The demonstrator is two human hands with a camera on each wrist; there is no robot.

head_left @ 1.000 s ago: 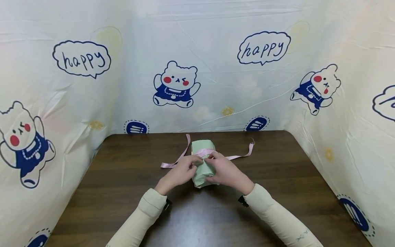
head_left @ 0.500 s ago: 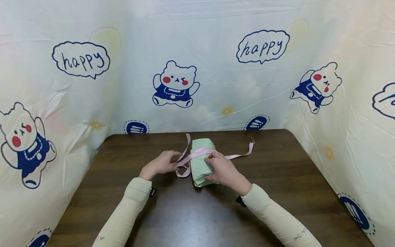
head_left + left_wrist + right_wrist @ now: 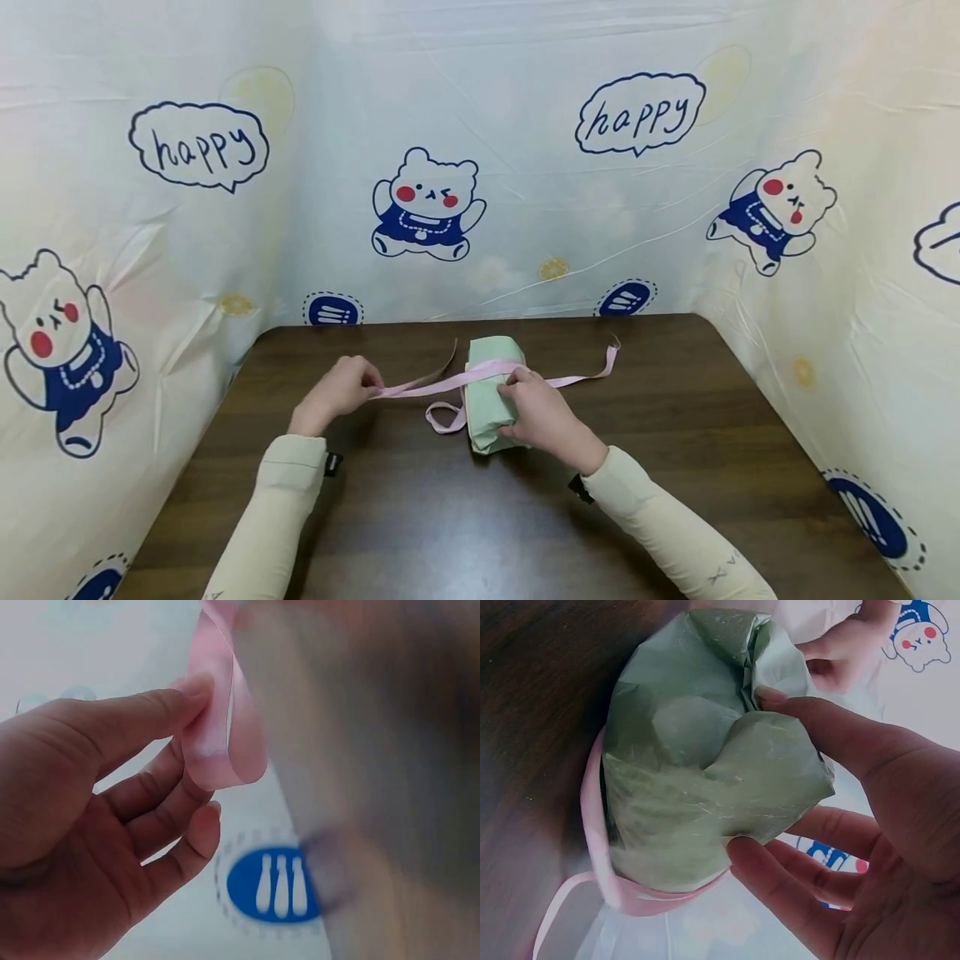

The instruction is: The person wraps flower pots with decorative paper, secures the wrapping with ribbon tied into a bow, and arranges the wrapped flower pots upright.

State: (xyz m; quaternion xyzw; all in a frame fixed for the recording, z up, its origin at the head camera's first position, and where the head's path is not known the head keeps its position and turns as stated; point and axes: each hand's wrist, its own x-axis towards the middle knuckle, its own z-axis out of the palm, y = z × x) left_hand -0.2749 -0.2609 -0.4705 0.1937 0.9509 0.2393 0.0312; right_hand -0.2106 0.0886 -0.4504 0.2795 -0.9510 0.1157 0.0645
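A package wrapped in light green paper (image 3: pixel 489 410) lies on the table, its folded, creased end filling the right wrist view. Across its top runs a pink ribbon (image 3: pixel 442 385). My left hand (image 3: pixel 339 388), out to the left of the package, pinches one length of this ribbon between thumb and fingers; in the left wrist view the ribbon (image 3: pixel 214 739) hangs in a loop at the fingertips. My right hand (image 3: pixel 553 419) holds the package by its right side, thumb on the folded paper (image 3: pixel 705 765), with fingertips close to the ribbon.
The brown wooden table (image 3: pixel 420 517) stands against a pale printed curtain (image 3: pixel 525 208) at the back and both sides. A small ribbon loop (image 3: pixel 446 428) lies left of the package. Another ribbon tail (image 3: pixel 609 360) stretches to the right.
My left hand has left the package and moved left, drawing the ribbon out with it. The right hand stays on the package.
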